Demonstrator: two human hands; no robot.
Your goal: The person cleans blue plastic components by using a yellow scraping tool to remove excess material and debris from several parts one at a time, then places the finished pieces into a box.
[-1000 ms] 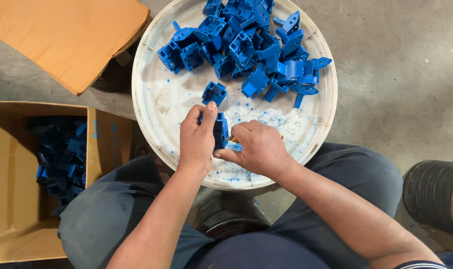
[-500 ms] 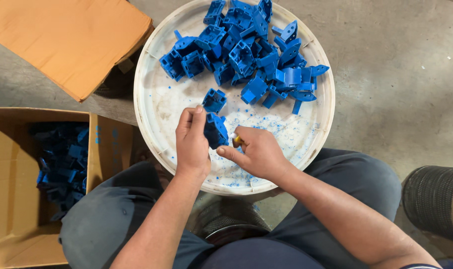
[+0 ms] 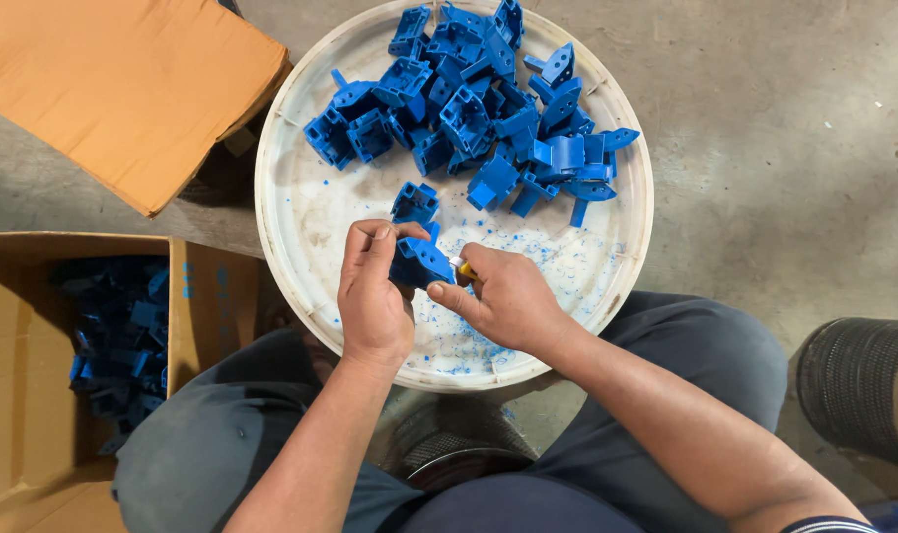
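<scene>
A bare grey concrete floor (image 3: 765, 148) fills the background, with the seated person's dark trousers at the bottom edge. Largest on it is the open brown cardboard box (image 3: 15, 395) at the left, holding dark blue plastic parts in shadow, and a second flat brown cardboard carton (image 3: 123, 89) lies above it. Between the knees sits the round white plastic tray (image 3: 291, 237), its floor dusted with small blue shavings (image 3: 567, 266); a heap of blue moulded plastic brackets (image 3: 479, 109) fills its far half, and 1 loose blue bracket (image 3: 414, 202) lies apart, just beyond the hands. The left hand (image 3: 373, 296) is closed around a blue plastic bracket (image 3: 421, 262), held just above the tray's near half. The right hand (image 3: 503, 296) is curled tight on a small yellow-handled tool (image 3: 463, 267), its tip touching the bracket's edge; the blade itself is too small to make out. This looks like trimming flash off that edge, calling for a steady hold and a short, controlled stroke.
</scene>
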